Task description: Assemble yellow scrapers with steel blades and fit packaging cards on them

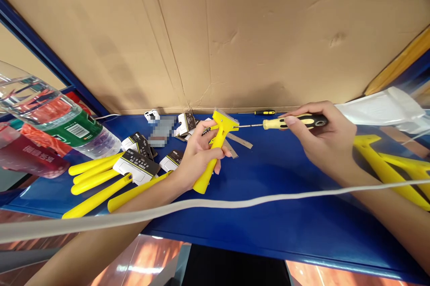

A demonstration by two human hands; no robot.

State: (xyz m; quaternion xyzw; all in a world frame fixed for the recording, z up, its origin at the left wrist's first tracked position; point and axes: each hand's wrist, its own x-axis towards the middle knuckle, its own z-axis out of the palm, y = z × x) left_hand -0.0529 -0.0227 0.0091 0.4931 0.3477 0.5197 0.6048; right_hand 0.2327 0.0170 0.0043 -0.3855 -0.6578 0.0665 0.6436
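My left hand [201,153] is closed around the handle of a yellow scraper [219,140], its wide head tilted up and partly covered by something clear. In my right hand [331,136] is a screwdriver [280,123] with a cream and black grip, held level and pointing left. The shaft's tip meets the scraper head near its lower right side; whether it sits in a screw I cannot tell. Flat metal blades [240,140] lie on the blue table [255,178] just behind the scraper.
Several yellow handles [97,196] with black-and-white cards [137,165] lie at left, beside a large water bottle [63,115] and a red cup [30,151]. A second screwdriver [265,112] rests along the cardboard [255,39]. More yellow scrapers [386,165] and a white bag [379,106] are at right.
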